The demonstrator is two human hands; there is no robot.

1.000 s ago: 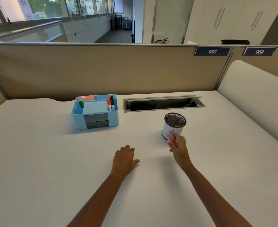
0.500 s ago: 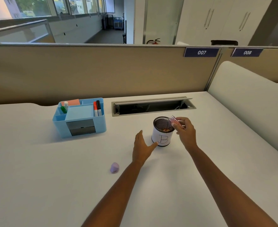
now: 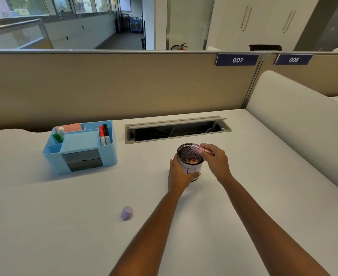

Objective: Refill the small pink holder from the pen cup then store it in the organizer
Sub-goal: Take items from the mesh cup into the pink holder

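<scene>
The small pink holder is showing as a see-thru pink tube, slim, w/ a rounded open-looking end; details are blurring a bit. The right hand is pinching it between thumb and fingertips, clenched round its far half. Its long axis is lying near level, tilted slightly, w/ the free end pointing left and a little away, poking over the rim of the pen cup.

The pen cup is standing upright on the desk, roughly mid-desk, just in front of the cable hatch. It's a black mesh cylinder w/ a white paper band round the lower part; small orange-tan bits are lying at the bottom inside, too small to identify. The left hand is wrapping round the cup's near-left side, thumb across the band, gripping it.

Writing: a hand-drawn "B" is sitting on the white band, partly covered by the thumb. On the partition behind, two dark blue tags are reading "007" and "008".

The organizer is sitting well left of the cup, light blue, w/ a grey drawer front. A red marker and a black marker are leaning in its right slot; a green item and a white-capped bottle are in the left slot, an orange pad at the back. A small lilac cap-like piece is lying alone on the desk, near side, left of the forearms.
</scene>
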